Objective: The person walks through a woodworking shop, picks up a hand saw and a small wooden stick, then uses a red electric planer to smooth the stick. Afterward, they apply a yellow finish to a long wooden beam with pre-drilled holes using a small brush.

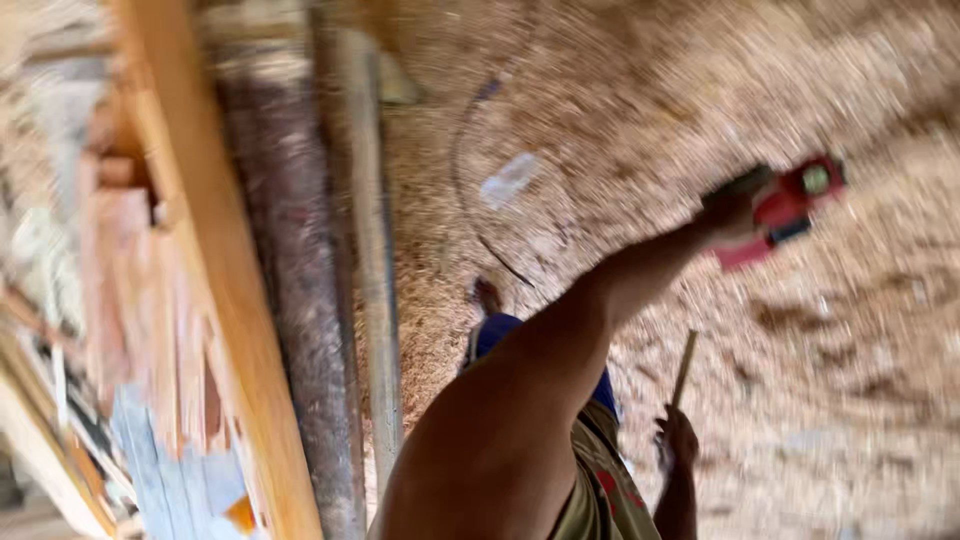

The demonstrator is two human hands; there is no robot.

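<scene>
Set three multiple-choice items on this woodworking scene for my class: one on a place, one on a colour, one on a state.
1. Where is the thin yellow stick? A in the lower hand; B on a plank; C on the floor.
2. The power tool is: A blue; B red; C green.
3. The raised hand is: A open, empty; B shut on the power tool; C flat on a plank.

1 A, fingers close round its end. 2 B, its body shows red. 3 B, the hand grips its dark handle.
</scene>
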